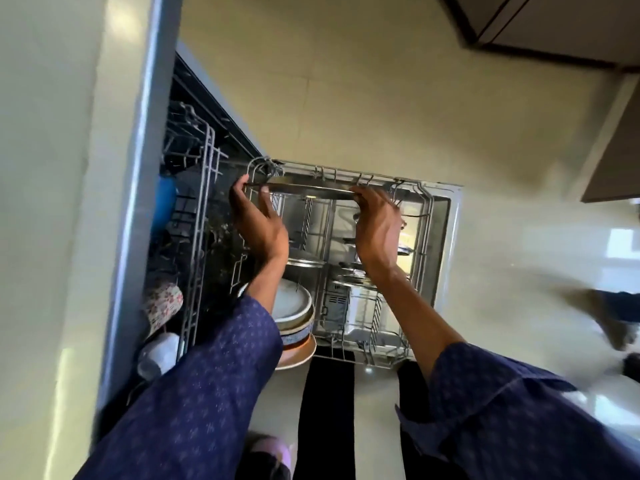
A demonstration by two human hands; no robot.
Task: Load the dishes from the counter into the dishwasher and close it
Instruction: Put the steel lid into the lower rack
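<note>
I look straight down at an open dishwasher. Its lower wire rack (pixel 427 216) is pulled out over the open door. Both hands hold a flat steel plate (pixel 308 189) on edge at the far end of that rack. My left hand (pixel 258 220) grips the plate's left rim and my right hand (pixel 375 223) grips its right rim. Near me in the rack stand a white plate (pixel 292 301), a patterned bowl (pixel 298 336) and an orange plate (pixel 299 355). More steel dishes (pixel 349 275) sit in the rack's middle.
The upper rack (pixel 201 202) at the left holds a blue cup (pixel 164 202), a floral mug (pixel 162 303) and a white mug (pixel 159 355). The cream counter (pixel 52 202) runs along the left. A black and white striped mat (pixel 325 410) lies underfoot. Dark cabinets (pixel 554 22) stand top right.
</note>
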